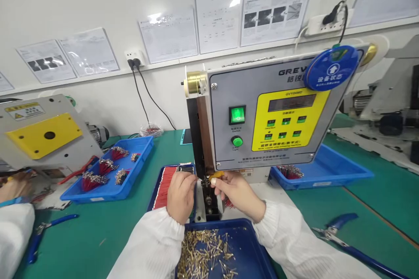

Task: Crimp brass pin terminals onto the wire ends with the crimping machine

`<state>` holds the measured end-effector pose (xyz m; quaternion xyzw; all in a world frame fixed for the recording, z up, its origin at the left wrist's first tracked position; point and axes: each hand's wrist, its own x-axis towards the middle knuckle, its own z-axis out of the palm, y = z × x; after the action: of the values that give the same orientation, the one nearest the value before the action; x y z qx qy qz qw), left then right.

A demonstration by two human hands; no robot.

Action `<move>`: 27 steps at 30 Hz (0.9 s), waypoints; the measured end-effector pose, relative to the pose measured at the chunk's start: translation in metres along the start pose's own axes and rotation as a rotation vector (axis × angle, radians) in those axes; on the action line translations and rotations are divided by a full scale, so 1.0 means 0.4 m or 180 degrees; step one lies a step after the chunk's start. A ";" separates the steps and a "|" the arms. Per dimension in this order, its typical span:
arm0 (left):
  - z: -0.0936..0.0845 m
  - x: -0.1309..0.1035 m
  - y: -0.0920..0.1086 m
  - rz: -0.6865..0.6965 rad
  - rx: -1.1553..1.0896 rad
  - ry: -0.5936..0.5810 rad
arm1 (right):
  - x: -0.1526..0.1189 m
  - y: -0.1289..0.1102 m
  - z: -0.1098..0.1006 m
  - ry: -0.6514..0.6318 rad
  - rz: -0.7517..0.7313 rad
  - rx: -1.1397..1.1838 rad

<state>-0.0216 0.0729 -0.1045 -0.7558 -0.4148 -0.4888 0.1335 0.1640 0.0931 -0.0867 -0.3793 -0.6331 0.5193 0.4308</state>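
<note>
My left hand is closed in a pinch at the left side of the crimping machine's work point. Something thin and pale shows at its fingertips, too small to name. My right hand pinches at the right side of that point, thumb and fingers together. A yellow piece shows at its fingers; whether it is worn or held I cannot tell. Left of my left hand lies a tray of red wires. Below both hands stands a dark blue tray with many loose brass-coloured metal pins.
The grey machine panel rises close above my hands. Blue trays with wire bundles stand left and right. Blue-handled pliers lie left and right. A co-worker's hand is at a far-left machine.
</note>
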 end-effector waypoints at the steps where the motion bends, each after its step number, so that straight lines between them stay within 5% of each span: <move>1: 0.000 0.000 0.001 0.0004 -0.0001 -0.0005 | 0.000 0.000 -0.001 -0.0014 0.0031 0.0002; 27: 0.002 0.000 0.002 -0.0071 -0.0010 -0.0052 | 0.001 -0.004 0.005 0.0044 0.0056 -0.0071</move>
<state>-0.0204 0.0727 -0.1049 -0.7553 -0.4236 -0.4847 0.1235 0.1618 0.0926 -0.0852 -0.3932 -0.6325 0.5133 0.4264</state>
